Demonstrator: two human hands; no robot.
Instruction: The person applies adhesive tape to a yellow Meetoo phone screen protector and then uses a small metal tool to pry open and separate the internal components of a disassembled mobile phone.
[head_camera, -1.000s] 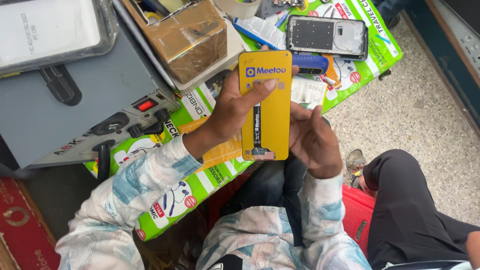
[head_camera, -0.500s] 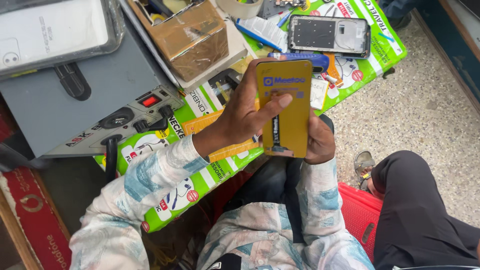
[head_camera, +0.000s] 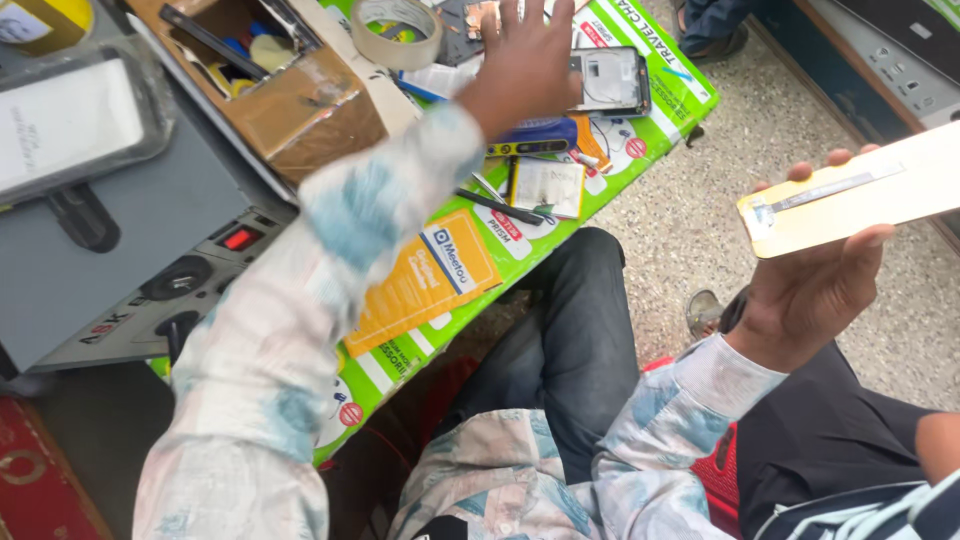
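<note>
— The fingers (head_camera: 868, 238) of the right hand (head_camera: 815, 290) were curled round a yellow card (head_camera: 850, 195), thumb on top, held out to the side over the floor (head_camera: 680, 220).

— And the left hand (head_camera: 525, 60)?

— Spread open, holding nothing, above the phone frame (head_camera: 612, 82) on the green mat (head_camera: 560, 225), near the tape roll (head_camera: 400, 30) and box (head_camera: 290, 100).

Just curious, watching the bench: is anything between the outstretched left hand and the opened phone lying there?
Nothing visible. The left hand hovers spread right beside the opened phone, partly covering its left edge.
</note>
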